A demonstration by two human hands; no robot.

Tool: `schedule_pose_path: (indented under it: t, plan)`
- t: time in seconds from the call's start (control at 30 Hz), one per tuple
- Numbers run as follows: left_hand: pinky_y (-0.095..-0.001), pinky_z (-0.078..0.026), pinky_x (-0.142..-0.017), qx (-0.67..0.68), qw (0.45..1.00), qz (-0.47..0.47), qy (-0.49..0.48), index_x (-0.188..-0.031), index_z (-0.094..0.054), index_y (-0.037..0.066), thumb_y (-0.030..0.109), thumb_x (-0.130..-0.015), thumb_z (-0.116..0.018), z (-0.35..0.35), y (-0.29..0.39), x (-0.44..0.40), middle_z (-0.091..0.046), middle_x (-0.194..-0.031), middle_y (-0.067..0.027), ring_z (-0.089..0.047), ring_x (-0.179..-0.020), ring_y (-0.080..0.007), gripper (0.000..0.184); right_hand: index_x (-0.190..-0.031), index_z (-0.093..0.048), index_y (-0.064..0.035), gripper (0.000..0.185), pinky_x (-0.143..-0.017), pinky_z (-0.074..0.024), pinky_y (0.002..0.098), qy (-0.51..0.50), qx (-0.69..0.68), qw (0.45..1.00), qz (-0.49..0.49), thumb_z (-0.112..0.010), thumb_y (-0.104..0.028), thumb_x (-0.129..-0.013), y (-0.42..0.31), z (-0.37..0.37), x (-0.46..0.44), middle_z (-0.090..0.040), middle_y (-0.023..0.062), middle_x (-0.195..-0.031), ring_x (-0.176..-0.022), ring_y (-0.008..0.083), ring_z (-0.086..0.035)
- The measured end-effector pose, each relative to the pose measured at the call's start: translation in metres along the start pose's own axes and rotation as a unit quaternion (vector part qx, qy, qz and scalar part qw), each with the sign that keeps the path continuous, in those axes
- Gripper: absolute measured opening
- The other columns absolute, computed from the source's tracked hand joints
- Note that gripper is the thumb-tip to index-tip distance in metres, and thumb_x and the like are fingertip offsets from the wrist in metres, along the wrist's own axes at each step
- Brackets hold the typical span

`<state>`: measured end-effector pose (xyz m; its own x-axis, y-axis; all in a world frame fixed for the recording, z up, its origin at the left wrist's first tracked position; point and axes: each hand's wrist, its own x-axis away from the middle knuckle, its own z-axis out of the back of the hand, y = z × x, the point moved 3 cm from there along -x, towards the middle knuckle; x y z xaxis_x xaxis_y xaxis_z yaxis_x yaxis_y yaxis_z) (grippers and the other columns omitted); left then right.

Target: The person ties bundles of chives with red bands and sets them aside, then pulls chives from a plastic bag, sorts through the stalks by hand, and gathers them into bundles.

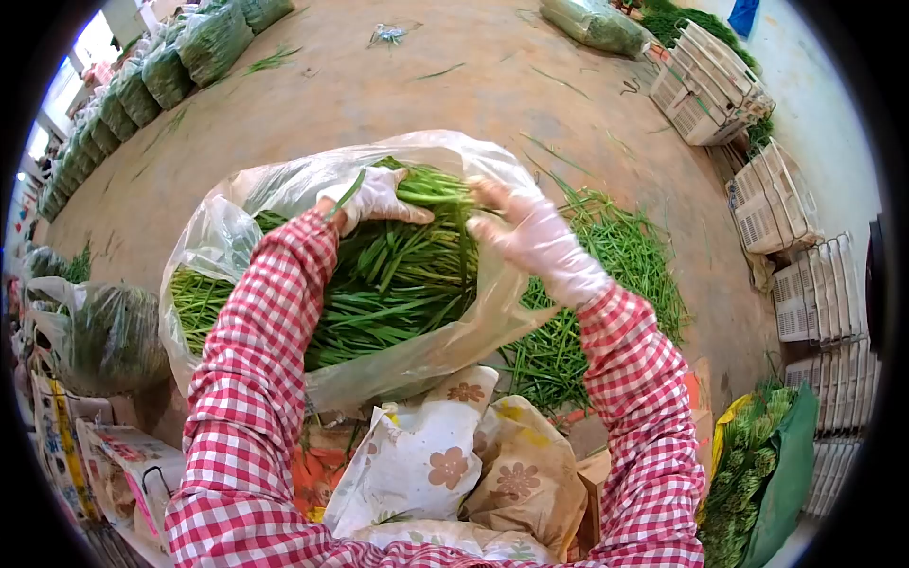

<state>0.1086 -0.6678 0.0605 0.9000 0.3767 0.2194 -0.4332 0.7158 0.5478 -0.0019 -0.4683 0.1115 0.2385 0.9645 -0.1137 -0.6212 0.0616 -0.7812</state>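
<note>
My left hand (pixel 383 197) and right hand (pixel 521 235) grip stalks (pixel 434 187) near the bag's (pixel 445 144) far edge; loose fingers could spill them.

A bunch (pixel 434 186) of long, thin green stalks lies crosswise near the far rim of a bag (pixel 388 385), the left hand (pixel 386 201) around it and the right hand (pixel 502 222) at its paler end. The bag is clear, crinkled plastic, wide open, its rim slumped outward. Inside, more greens (pixel 379 327) lie flat in layers, dark leafy blades in the middle, thinner lighter stalks toward the left.
</note>
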Motion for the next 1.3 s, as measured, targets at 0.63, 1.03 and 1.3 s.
schedule_pose_path:
  t: [0.63,1.03,1.3]
  plan:
    - [-0.0358,-0.045,-0.085,-0.146,0.989,0.026,0.028,-0.109,-0.058,0.003,0.068,-0.057,-0.065,0.010,0.029,0.031,-0.062,-0.104,-0.0150,-0.060,-0.097,-0.0284,0.084,-0.137,-0.026,-0.0015,0.087,-0.101,-0.0336,0.0342,-0.172,0.235,0.957,0.005,-0.067,-0.014,-0.061,0.030,-0.032,-0.074,-0.040,0.0236,-0.131,-0.121,0.0330,-0.041]
    - [-0.0347,-0.040,-0.094,0.114,0.991,-0.060,-0.026,-0.131,-0.042,0.007,0.053,-0.064,-0.070,0.036,0.024,0.034,-0.054,-0.121,-0.0177,-0.053,-0.109,-0.0289,0.086,-0.142,-0.018,-0.0069,0.106,-0.090,-0.0396,0.0314,-0.229,0.177,0.955,-0.062,-0.072,-0.029,-0.053,0.058,-0.027,-0.106,-0.058,0.0191,-0.111,-0.105,0.0286,-0.053]
    - [-0.0322,-0.038,-0.098,0.215,0.961,-0.114,0.131,-0.124,-0.048,0.001,0.025,-0.080,-0.068,0.059,0.001,0.090,-0.053,-0.120,-0.0154,-0.048,-0.114,-0.0216,0.054,-0.139,-0.028,-0.0101,0.093,-0.088,-0.0428,0.0334,-0.143,0.178,0.964,-0.138,-0.071,-0.022,-0.058,0.051,-0.027,-0.106,-0.058,0.0208,-0.112,-0.103,0.0305,-0.055]
